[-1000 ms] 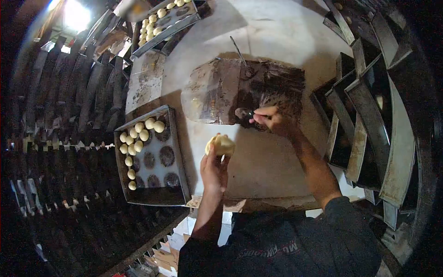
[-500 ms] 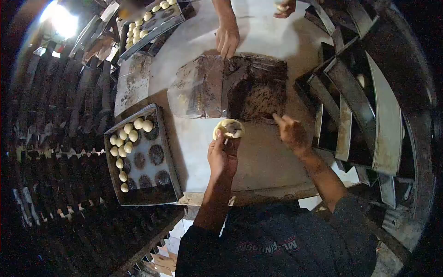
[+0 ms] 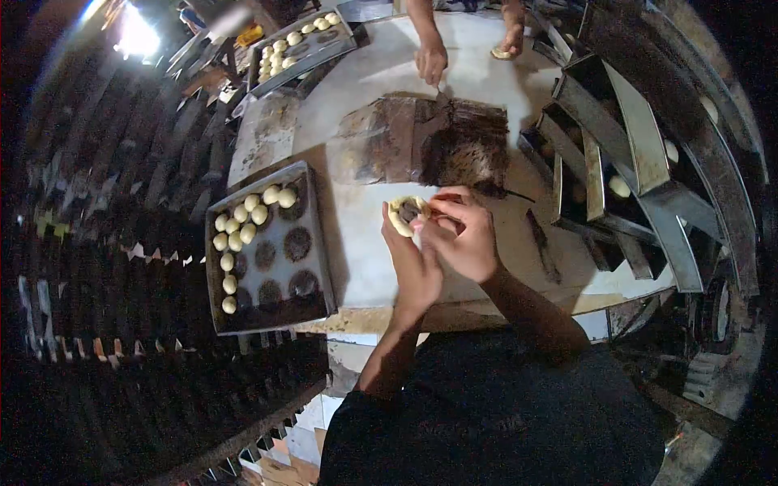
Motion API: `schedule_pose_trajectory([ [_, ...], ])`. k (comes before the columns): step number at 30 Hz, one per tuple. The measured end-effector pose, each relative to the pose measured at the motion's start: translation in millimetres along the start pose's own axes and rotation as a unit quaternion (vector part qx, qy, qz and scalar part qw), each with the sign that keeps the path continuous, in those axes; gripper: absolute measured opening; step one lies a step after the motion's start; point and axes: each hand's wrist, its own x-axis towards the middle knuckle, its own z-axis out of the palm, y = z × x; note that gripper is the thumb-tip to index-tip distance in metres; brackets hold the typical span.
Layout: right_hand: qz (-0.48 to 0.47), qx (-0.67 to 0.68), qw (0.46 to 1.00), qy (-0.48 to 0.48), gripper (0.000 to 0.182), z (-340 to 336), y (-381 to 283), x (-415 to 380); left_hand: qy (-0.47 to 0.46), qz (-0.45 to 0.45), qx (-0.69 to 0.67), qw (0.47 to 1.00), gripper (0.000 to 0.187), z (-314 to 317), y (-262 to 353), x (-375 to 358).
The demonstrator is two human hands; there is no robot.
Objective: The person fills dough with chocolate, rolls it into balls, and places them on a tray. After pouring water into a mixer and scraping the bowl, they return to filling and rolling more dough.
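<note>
My left hand [image 3: 415,271] cups a flattened piece of pale dough [image 3: 397,223] with dark brown filling [image 3: 410,212] in its middle. The fingers of my right hand [image 3: 470,239] are closed at the dough's right edge, beside the filling. Just beyond both hands lies a block of dark filling [image 3: 466,150] on a sheet of clear plastic [image 3: 356,154]. A thin dark stick [image 3: 519,194] rests at the block's near right corner.
To the left, a metal tray [image 3: 324,267] holds several dough balls [image 3: 259,214]; another tray [image 3: 312,61] stands farther back. Stacked metal pans [image 3: 640,134] line the right. Across the table, a co-worker's hand [image 3: 431,58] reaches to the filling; the other [image 3: 512,39] holds dough.
My right hand has come from the filling block to the dough in my left hand. The stick now lies by the block. The co-worker's hand has drawn back slightly. The view has shifted.
</note>
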Motion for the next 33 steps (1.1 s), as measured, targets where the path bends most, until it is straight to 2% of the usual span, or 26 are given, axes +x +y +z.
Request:
schedule_pose_trajectory([
  [2, -0.073, -0.036, 0.997, 0.011, 0.031, 5, -48, -5, -0.036, 0.1, 0.157, 0.982, 0.072, -22, 38, -14],
  [4, -0.147, -0.073, 0.986, 0.024, 0.029, 17, -84, -16, -0.029, 0.103, 0.205, 0.973, 0.073, -49, 76, -31],
  [5, -0.206, -0.072, 0.973, 0.07, 0.024, 26, -91, -23, -0.025, 0.104, 0.228, 0.968, 0.073, -63, 86, -41],
  [6, -0.245, -0.068, 0.965, 0.058, 0.022, 28, -103, -30, 0.008, 0.118, 0.167, 0.979, 0.074, -79, 90, -52],
  [7, -0.284, -0.063, 0.956, 0.047, 0.021, 25, -121, -36, 0.057, 0.075, -0.025, 0.995, 0.075, -89, 106, -63],
  [8, -0.323, -0.057, 0.944, 0.035, 0.019, 23, -138, -42, 0.103, 0.032, -0.216, 0.97, 0.075, -99, 121, -75],
  [9, -0.315, -0.03, 0.949, 0.005, 0.018, 25, -154, -55, 0.11, 0.025, -0.301, 0.947, 0.083, -116, 120, -87],
  [10, -0.31, -0.012, 0.95, -0.038, 0.018, 27, -168, -66, 0.084, 0.049, -0.388, 0.917, 0.078, -134, 113, -99],
  [12, -0.296, 0.021, 0.947, -0.125, 0.018, 30, -189, -88, 0.057, 0.106, -0.28, 0.952, 0.061, -167, 107, -122],
  [13, -0.286, 0.012, 0.948, -0.137, 0.018, 31, -196, -98, 0.056, 0.119, -0.242, 0.961, 0.05, -180, 114, -133],
  [16, -0.154, -0.017, 0.975, -0.162, 0.02, 36, -222, -125, 0.085, 0.112, -0.217, 0.966, 0.038, -190, 125, -166],
  [17, -0.016, 0.016, 0.982, -0.189, 0.023, 36, -235, -130, 0.108, 0.119, -0.23, 0.96, 0.027, -189, 125, -175],
  [18, 0.047, 0.052, 0.971, -0.227, 0.024, 36, -238, -135, 0.128, 0.133, -0.222, 0.958, 0.025, -187, 124, -184],
  [20, 0.172, 0.124, 0.932, -0.292, 0.026, 31, -239, -144, 0.103, 0.226, -0.052, 0.967, 0.025, -196, 122, -193],
  [21, 0.134, 0.172, 0.946, -0.24, 0.032, 34, -234, -156, 0.091, 0.253, 0.024, 0.963, 0.028, -199, 122, -195],
  [23, -0.073, 0.084, 0.964, -0.242, 0.038, 34, -233, -162, 0.139, 0.268, 0.101, 0.948, 0.04, -195, 126, -203],
  [24, -0.118, 0.064, 0.963, -0.233, 0.043, 33, -239, -167, 0.162, 0.275, 0.138, 0.937, 0.045, -192, 129, -206],
  [25, -0.164, 0.043, 0.96, -0.222, 0.047, 32, -244, -172, 0.141, 0.249, 0.217, 0.933, 0.056, -195, 137, -210],
  [26, -0.191, -0.073, 0.951, -0.23, 0.048, 26, -254, -173, 0.127, 0.233, 0.212, 0.941, 0.055, -194, 143, -210],
  [28, -0.26, -0.068, 0.949, -0.164, 0.047, 22, -235, -180, 0.09, 0.202, 0.2, 0.954, 0.054, -187, 154, -208],
  [30, -0.265, -0.058, 0.948, -0.166, 0.042, 4, -228, -176, 0.054, 0.118, -0.071, 0.989, 0.059, -171, 163, -204],
  [31, -0.267, -0.052, 0.948, -0.167, 0.04, -7, -225, -173, 0.035, 0.068, -0.204, 0.976, 0.064, -161, 167, -202],
  [33, -0.19, -0.011, 0.968, -0.164, 0.036, -33, -226, -165, -0.046, -0.005, -0.381, 0.924, 0.076, -144, 159, -207],
])
